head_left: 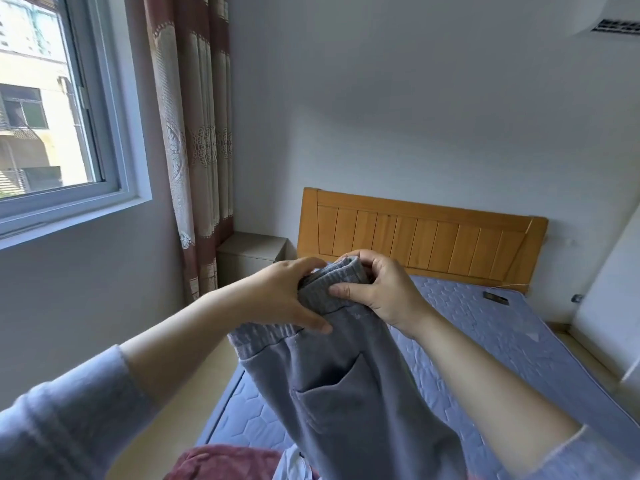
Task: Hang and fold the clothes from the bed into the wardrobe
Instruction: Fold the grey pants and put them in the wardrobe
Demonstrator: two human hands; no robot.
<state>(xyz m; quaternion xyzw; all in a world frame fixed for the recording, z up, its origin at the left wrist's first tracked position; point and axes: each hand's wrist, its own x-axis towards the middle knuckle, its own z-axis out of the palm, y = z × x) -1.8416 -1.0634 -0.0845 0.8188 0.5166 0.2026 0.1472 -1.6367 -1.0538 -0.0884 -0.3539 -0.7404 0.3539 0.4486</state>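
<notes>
Fingers point(313, 265) of the left hand point(284, 292) and the right hand point(384, 289) curl round a bunched ribbed knit band, thumbs pressing it from the near side. Both hands grip the grey-blue cotton jogging trousers point(346, 393) in the air, in front of the orange slatted wooden headboard point(415, 237).

The band looks like a cuff brought up near the gathered elastic waistband, which sags just below the left hand, so I judge a fold is only starting. The cloth is soft, thick and matte. It drapes in heavy folds away from the headboard, with a stitched patch pocket showing.

Beneath it, running out from the headboard, lies the blue quilted mattress point(502, 341), stitched in a hexagon pattern. At the end farthest from the headboard a dark red fleecy garment point(225, 462) and a bit of white cloth point(291, 465) wait, partly hidden by the trousers.

No wardrobe is in sight, so nothing can be counted as put away. These trousers and at least those two pieces remain.
</notes>
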